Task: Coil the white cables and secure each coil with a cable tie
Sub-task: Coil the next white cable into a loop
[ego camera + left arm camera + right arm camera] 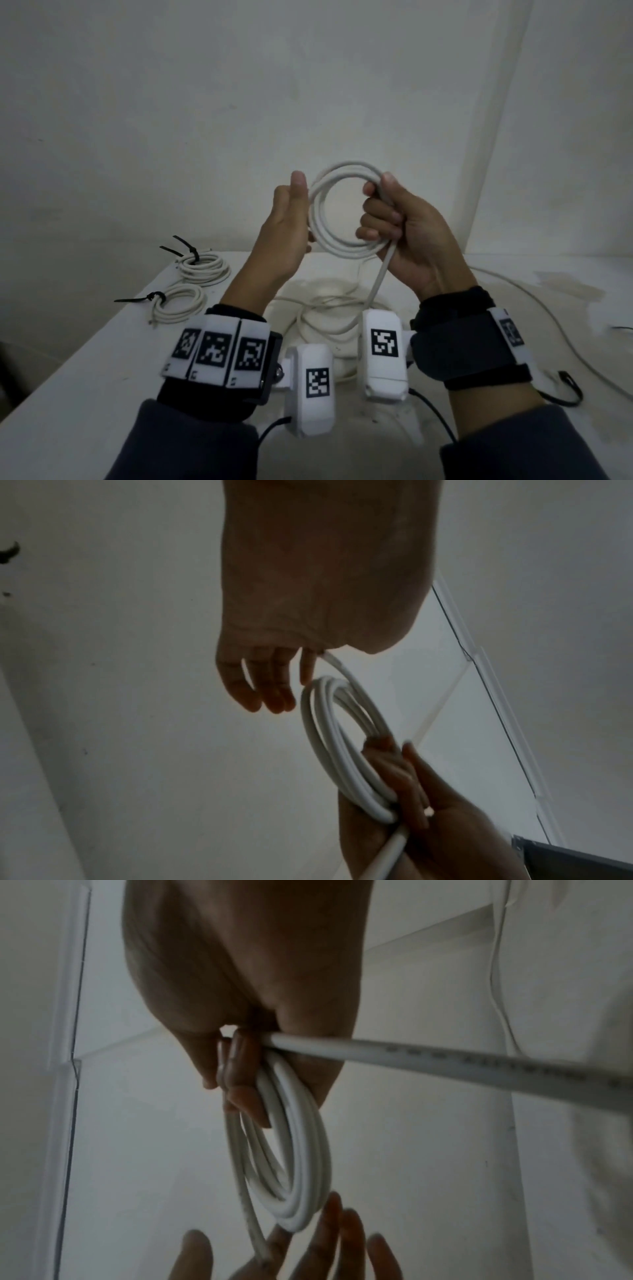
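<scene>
A white cable coil (346, 168) of several loops is held upright in the air above the table. My right hand (400, 226) grips its right side, fingers curled round the loops. The cable's free length (380, 277) runs from that fist down to a loose pile (318, 308) on the table. My left hand (287, 226) is open, thumb up, with straight fingers against the coil's left side. The left wrist view shows the coil (322, 750) in the right hand (428, 818). From the right wrist, the coil (308, 1150) touches the left fingers (342, 1240).
Two tied coils (203, 269) (178, 303) lie at the far left of the white table (102, 359), each with a black cable tie (186, 251). Another white cable (548, 308) trails across the right side. A bare wall stands behind.
</scene>
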A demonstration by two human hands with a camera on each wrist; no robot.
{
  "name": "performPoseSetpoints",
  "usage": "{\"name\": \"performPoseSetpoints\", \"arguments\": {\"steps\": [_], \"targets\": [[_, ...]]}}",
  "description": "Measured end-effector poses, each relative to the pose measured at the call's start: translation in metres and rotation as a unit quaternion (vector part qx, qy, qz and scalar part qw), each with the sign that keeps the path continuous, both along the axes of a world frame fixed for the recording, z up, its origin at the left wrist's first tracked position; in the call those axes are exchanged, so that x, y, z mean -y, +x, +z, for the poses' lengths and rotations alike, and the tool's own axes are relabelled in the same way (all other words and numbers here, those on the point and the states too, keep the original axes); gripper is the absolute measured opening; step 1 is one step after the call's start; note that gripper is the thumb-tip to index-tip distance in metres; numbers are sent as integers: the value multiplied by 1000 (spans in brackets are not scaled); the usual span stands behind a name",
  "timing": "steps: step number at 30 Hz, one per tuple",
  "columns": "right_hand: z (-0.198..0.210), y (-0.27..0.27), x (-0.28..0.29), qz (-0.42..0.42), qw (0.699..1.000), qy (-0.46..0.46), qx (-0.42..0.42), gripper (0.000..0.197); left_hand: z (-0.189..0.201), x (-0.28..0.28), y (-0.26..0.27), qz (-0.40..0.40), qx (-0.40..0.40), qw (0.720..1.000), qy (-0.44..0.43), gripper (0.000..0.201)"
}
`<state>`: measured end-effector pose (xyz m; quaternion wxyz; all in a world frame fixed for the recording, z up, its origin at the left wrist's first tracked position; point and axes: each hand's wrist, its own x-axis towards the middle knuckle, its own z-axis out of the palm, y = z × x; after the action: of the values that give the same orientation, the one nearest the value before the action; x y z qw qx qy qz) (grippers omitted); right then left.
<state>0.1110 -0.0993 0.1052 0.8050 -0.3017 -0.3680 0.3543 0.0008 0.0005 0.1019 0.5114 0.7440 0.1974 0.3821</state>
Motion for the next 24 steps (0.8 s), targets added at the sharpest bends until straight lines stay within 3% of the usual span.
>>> {"name": "performPoseSetpoints", "arguments": {"steps": [4,8,10,11,14,18,21,24], "targets": [[0,12,7,-14,994,79,-73,30,-1,-5,-6,-44,-147,985,-77,69],[1,10,7,-10,986,135,-93,27,-14,-4,-7,-149,-399,902,-66,82],[2,7,6,2,984,148,-97,27,-20,-1,-4,-184,-449,872,-73,81],[3,5,5,8,984,150,-98,28,-22,-1,-3,-188,-450,870,-77,78],[4,-1,3,15,985,147,-92,26,-22,-3,-3,-176,-367,907,-112,62],[5,-4,0,-4,989,128,-79,25,-15,-13,-2,-130,-76,967,-203,21],[1,-3,-3,-20,992,98,-74,27,-4,-15,-4,-82,117,970,-196,15],[-5,-5,-7,3,994,78,-75,29,3,-13,-7,-69,204,964,-158,17]]}}
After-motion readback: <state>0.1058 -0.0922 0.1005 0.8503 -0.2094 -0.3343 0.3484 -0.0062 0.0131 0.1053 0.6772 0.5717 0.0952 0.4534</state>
